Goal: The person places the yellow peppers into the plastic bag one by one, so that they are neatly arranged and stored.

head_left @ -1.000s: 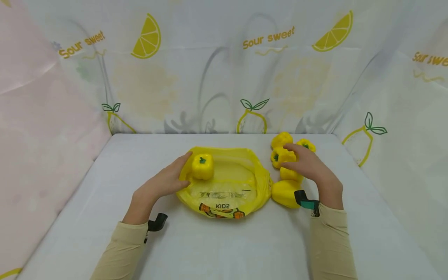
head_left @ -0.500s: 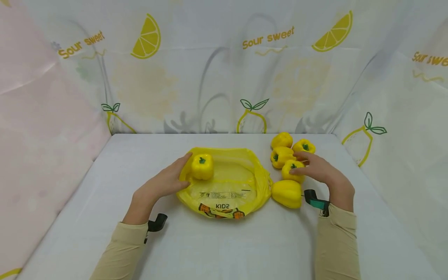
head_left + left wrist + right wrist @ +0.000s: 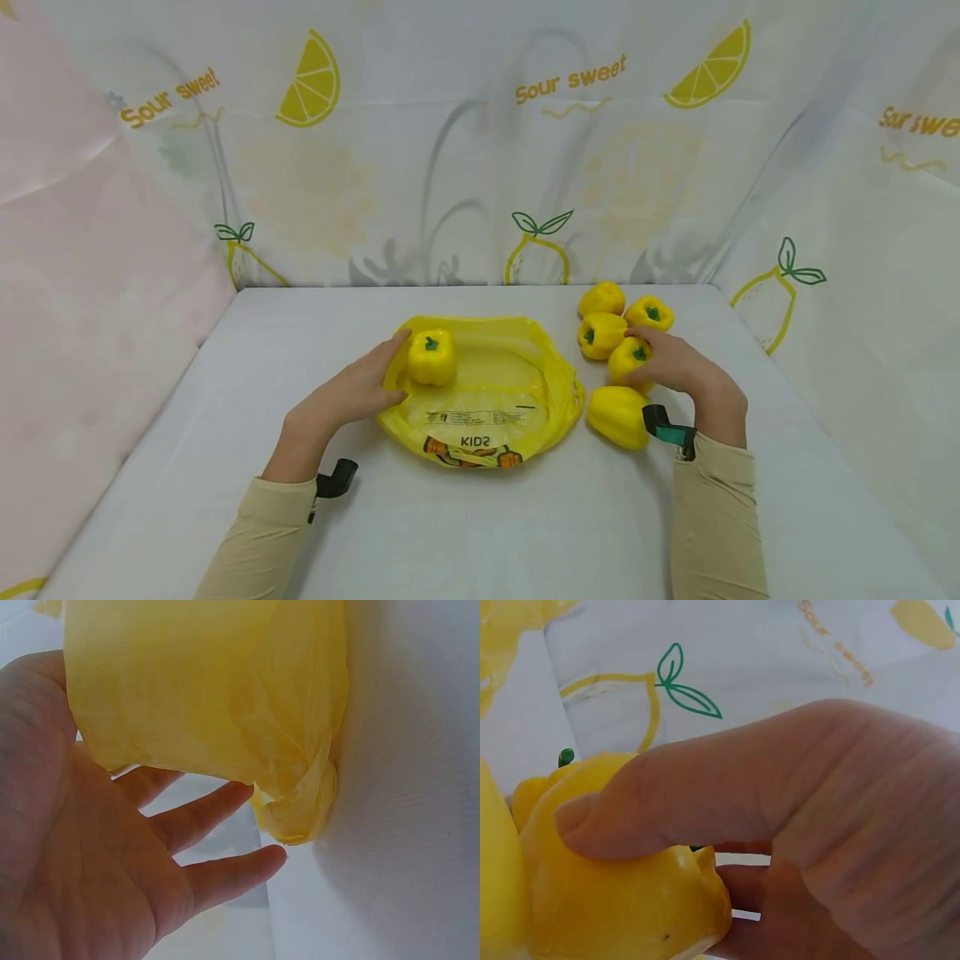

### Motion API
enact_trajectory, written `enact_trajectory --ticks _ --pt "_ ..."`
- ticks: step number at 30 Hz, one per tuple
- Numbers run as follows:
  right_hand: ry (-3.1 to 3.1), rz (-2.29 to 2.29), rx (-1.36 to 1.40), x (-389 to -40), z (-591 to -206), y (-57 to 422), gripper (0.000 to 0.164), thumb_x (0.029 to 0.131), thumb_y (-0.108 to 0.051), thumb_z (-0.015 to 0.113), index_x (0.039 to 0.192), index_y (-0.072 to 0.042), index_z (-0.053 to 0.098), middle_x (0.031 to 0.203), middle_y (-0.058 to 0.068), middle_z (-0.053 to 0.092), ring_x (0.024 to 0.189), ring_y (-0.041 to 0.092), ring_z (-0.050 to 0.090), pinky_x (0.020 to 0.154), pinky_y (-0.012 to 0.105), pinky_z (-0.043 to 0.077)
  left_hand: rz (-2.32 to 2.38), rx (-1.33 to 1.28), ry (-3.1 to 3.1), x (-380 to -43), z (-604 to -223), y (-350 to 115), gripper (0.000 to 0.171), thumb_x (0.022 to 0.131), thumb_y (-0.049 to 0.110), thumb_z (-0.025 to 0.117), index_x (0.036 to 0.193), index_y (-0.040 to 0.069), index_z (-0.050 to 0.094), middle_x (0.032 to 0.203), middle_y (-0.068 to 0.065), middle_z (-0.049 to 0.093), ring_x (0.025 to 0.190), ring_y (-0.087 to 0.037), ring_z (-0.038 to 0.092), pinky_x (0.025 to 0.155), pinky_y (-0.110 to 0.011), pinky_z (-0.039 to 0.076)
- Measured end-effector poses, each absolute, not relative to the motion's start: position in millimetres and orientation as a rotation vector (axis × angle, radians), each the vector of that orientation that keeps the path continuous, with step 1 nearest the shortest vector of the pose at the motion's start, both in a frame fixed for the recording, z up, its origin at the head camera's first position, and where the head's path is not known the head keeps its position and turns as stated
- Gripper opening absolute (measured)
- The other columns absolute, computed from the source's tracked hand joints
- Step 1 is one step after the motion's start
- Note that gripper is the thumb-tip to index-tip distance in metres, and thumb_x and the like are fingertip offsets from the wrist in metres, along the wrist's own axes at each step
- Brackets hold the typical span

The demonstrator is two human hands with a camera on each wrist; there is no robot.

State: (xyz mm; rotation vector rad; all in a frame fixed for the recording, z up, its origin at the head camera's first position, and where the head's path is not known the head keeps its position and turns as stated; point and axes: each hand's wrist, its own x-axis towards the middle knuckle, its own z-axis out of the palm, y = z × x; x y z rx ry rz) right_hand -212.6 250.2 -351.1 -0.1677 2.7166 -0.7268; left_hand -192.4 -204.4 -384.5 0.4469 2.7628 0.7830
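A yellow plastic bag (image 3: 480,450) lies on the table with its mouth open. Upright at the mouth's left side is a yellow bell pepper (image 3: 432,358). My left hand (image 3: 352,383) touches the bag's left rim; thumb and index finger reach over it, and the other fingers stretch out straight beside it in the left wrist view. To the right, my right hand (image 3: 678,367) grips another bell pepper (image 3: 628,361) between thumb and fingers. In the right wrist view the thumb presses flat on this pepper (image 3: 630,900), and the fingers are partly hidden behind it.
Behind the gripped pepper sit more yellow bell peppers: one on its side (image 3: 602,335), one at the back (image 3: 602,299) and one to the right (image 3: 650,313). Another pepper (image 3: 618,417) lies nearer, right of the bag. Lemon-printed cloth (image 3: 420,150) walls in the white table (image 3: 480,533).
My right hand draws back from over the peppers, then closes round the one nearest it, which tilts slightly. The pepper in front shifts a little rightward. My left hand stays at the bag.
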Motion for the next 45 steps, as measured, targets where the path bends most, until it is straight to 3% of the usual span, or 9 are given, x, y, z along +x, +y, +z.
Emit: enact_trajectory --ticks 5,9,16,21,37,45 --pt "2.734 -0.787 -0.108 -213.7 -340.8 245.5 0.09 0.083 -0.033 0.07 0.154 -0.005 0.023 0.152 0.027 0.038 0.128 0.042 0.044 0.105 0.062 0.04 0.777 0.447 2.769 -193.0 -385.0 -204.9 0.09 0.093 0.021 0.065 0.161 0.017 0.007 0.167 -0.014 0.016 0.153 -0.038 0.018 0.123 -0.058 0.02" --pt "2.79 -0.817 -0.142 -210.3 -331.6 241.2 0.08 0.085 -0.032 0.068 0.149 -0.005 0.027 0.144 0.025 0.045 0.118 0.038 0.049 0.099 0.055 0.044 0.782 0.446 2.769 -193.5 -384.9 -204.2 0.09 0.092 0.02 0.065 0.161 0.017 0.007 0.167 -0.014 0.016 0.153 -0.037 0.018 0.123 -0.058 0.019" --pt "2.817 -0.972 -0.301 -206.1 -323.8 225.9 0.078 0.086 -0.028 0.068 0.152 -0.011 0.03 0.151 0.019 0.039 0.123 0.034 0.045 0.104 0.051 0.041 0.782 0.457 2.775 -192.9 -384.2 -204.4 0.09 0.093 0.019 0.063 0.161 0.016 0.005 0.168 -0.013 0.014 0.154 -0.036 0.017 0.124 -0.057 0.019" --pt "2.789 -0.997 -0.388 -205.6 -324.6 209.6 0.072 0.086 -0.028 0.069 0.149 -0.016 0.036 0.146 0.015 0.045 0.117 0.031 0.049 0.1 0.047 0.043 0.793 0.453 2.767 -192.5 -384.9 -205.0 0.09 0.093 0.018 0.062 0.161 0.016 0.004 0.168 -0.012 0.013 0.154 -0.036 0.017 0.124 -0.057 0.018" --pt "2.744 -0.999 -0.62 -217.1 -347.1 147.3 0.075 0.083 -0.028 0.072 0.151 -0.019 0.039 0.152 0.004 0.044 0.126 0.025 0.048 0.111 0.048 0.042 0.781 0.463 2.771 -194.2 -384.9 -204.1 0.091 0.093 0.018 0.063 0.161 0.016 0.003 0.168 -0.013 0.014 0.154 -0.036 0.017 0.124 -0.057 0.019" --pt "2.713 -0.961 -0.632 -221.2 -369.4 114.3 0.074 0.085 -0.033 0.072 0.148 -0.018 0.035 0.132 0.005 0.055 0.106 0.022 0.055 0.096 0.039 0.049 0.775 0.45 2.767 -194.0 -384.5 -203.4 0.091 0.093 0.019 0.063 0.162 0.017 0.004 0.167 -0.013 0.015 0.154 -0.036 0.019 0.123 -0.057 0.019"
